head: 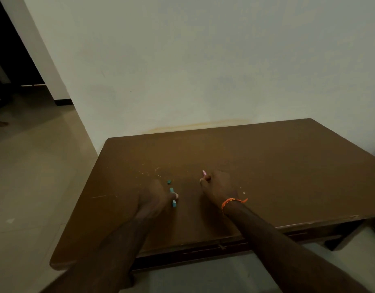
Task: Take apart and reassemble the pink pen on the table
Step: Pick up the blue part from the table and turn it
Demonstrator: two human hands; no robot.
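Note:
My right hand [218,187] rests on the brown table [277,166] with its fingers closed around a pink pen part [204,172], whose tip pokes out beyond the fingertips. My left hand [156,197] lies on the table to the left, thumb and fingers pinching a teal pen part [173,197] that lies along the surface. A small teal piece [169,182] lies loose on the table just beyond the left hand. Most of the pink part is hidden inside my right hand.
Pale specks and scratches [150,170] mark the tabletop beyond my hands. The table stands against a white wall [203,70]. Tiled floor [34,176] lies to the left, with a dark doorway [5,60] at the far left. An orange thread band [233,201] circles my right wrist.

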